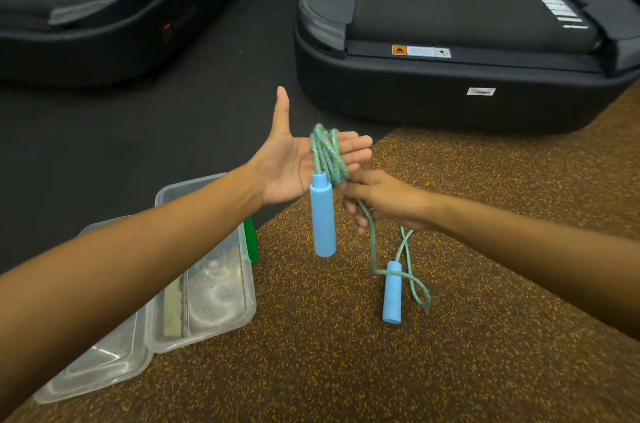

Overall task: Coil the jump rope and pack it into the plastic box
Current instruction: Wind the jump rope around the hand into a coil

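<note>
Mid-coiling: rope (327,154) loops round straight fingers (358,143) of the left hand (291,170), right hand (386,203) pinches the slack; next, wind toward the handle (393,293) at 5 o'clock.

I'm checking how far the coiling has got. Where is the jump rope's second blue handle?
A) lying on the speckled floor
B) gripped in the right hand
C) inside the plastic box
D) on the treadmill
A: the second blue handle lies on the speckled floor below the right hand, which grips the rope; the first handle hangs from the loops round the open left hand.
</note>
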{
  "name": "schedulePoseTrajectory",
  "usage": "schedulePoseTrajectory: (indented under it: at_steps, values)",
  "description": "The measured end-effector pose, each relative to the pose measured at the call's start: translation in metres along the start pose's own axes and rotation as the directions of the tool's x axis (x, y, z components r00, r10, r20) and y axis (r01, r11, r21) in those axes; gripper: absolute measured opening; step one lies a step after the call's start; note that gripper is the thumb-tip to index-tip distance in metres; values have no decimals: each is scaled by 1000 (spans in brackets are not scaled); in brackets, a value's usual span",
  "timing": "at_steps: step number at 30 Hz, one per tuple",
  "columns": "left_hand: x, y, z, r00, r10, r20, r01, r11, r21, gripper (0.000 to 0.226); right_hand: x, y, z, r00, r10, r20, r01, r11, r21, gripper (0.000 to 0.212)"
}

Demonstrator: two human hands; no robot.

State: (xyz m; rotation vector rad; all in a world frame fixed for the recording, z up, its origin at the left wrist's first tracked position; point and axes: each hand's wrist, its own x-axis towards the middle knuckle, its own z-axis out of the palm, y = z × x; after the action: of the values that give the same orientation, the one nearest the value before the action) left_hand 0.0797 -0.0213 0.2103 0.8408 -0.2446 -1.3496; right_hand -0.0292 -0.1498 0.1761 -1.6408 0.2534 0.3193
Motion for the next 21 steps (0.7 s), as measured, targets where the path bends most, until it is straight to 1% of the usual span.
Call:
schedulePoseTrajectory:
  at_steps: [3,5,7,8,9,10,11,12,13,17,21]
  values:
    - [0,2,-4,999,40,-35,-40,999,21,109,-5,4,4,999,20,41,-17,998,-66,14]
    - [0,5,-7,996,67,-51,-66,997,29,108,-9,7,8,997,27,69,-17,990,-138,20]
    - [0,7,-11,993,92,-71,-90,995,34,108,-13,9,12,996,44,79,-26,977,-211,20]
    - [0,8,-13,992,102,-80,-99,994,37,108,-14,9,15,996,47,73,-26,965,-262,21]
    - [0,8,-14,990,109,-88,-106,994,37,107,-16,8,16,998,24,53,-4,934,-358,25]
    - [-1,9,-16,989,116,-97,-112,993,37,107,-18,6,18,999,-34,27,43,863,-503,28]
    - [-1,9,-17,987,120,-105,-117,993,35,106,-20,5,19,994,-106,16,91,751,-654,30]
    - [-2,9,-18,986,122,-111,-119,992,33,106,-21,3,21,985,-171,14,122,641,-758,31]
    - [-2,9,-19,986,121,-113,-118,992,33,106,-24,1,24,975,-221,9,137,569,-811,31]
    - [-3,10,-20,988,99,-117,-93,994,54,110,-30,-11,32,931,-364,36,180,369,-912,28]
    - [-4,9,-21,992,50,-119,-41,996,76,113,-33,-34,33,901,-432,48,189,289,-938,23]
